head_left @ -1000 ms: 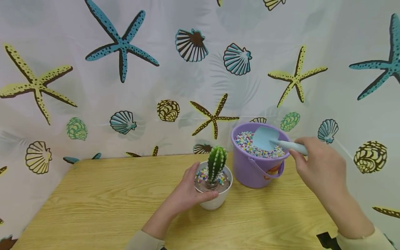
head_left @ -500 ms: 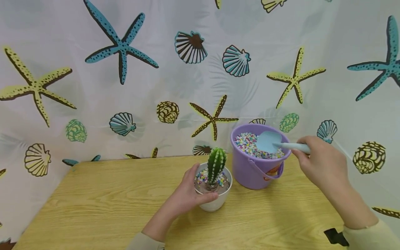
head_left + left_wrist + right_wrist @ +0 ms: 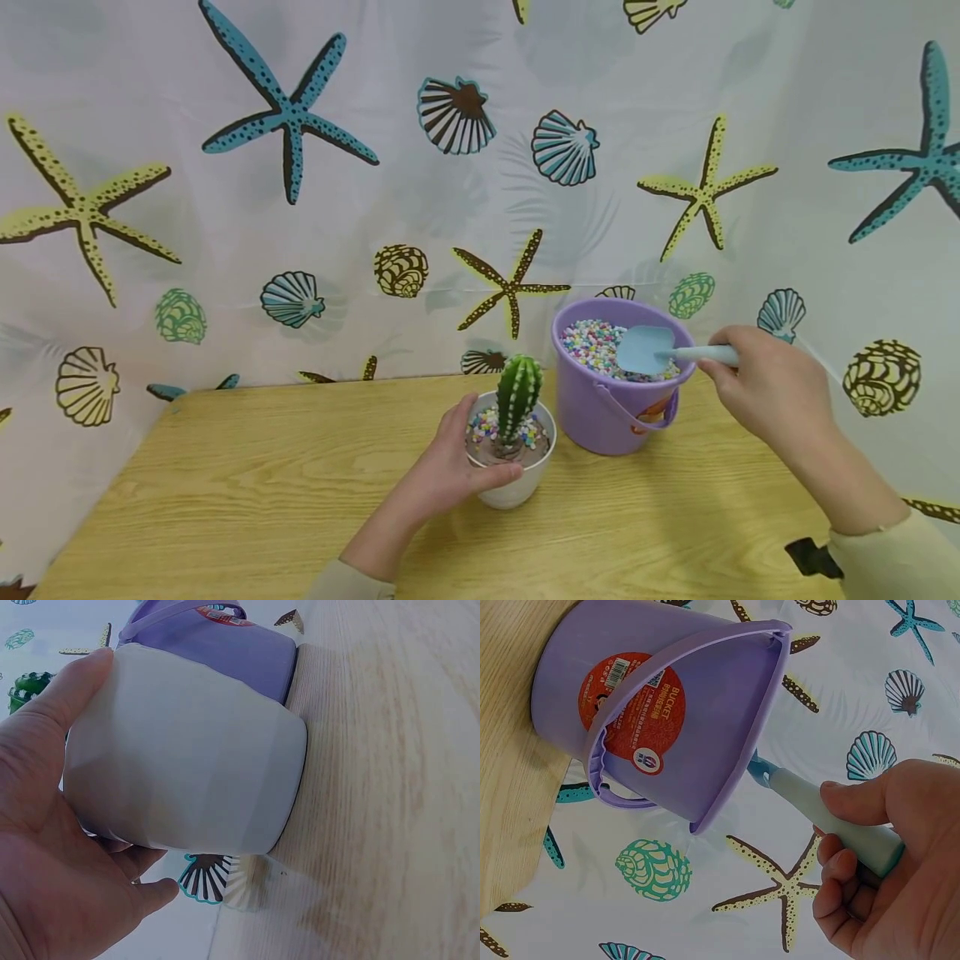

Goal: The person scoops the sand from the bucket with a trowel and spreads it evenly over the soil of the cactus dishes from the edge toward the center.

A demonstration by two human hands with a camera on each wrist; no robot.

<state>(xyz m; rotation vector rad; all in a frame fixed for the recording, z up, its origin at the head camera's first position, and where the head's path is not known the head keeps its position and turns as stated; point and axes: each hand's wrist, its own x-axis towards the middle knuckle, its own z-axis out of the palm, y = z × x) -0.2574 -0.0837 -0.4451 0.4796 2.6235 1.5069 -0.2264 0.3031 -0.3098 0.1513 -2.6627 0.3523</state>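
A white flower pot (image 3: 517, 492) stands on the table, with a green cactus (image 3: 520, 392) rising from brown soil and several colourful beads on one side. My left hand (image 3: 461, 467) grips the pot's left side, thumb along the near rim. In the left wrist view the pot's plain wall (image 3: 187, 750) fills the middle. My right hand (image 3: 772, 383) holds a light blue toy shovel (image 3: 645, 348) by its handle (image 3: 825, 810). The shovel's blade lies over the beads (image 3: 592, 346) inside a purple bucket (image 3: 600, 417); the bucket wall hides the blade in the right wrist view.
The wooden table (image 3: 262, 483) stretches left of the pot. Behind it hangs a white cloth (image 3: 420, 192) printed with starfish and shells. The bucket's handle (image 3: 637, 417) hangs down on its near side, close to the pot.
The shovel's blade has moved slightly right and down within the bucket, and its handle has levelled out in the right hand. My left hand keeps its hold on the flower pot.
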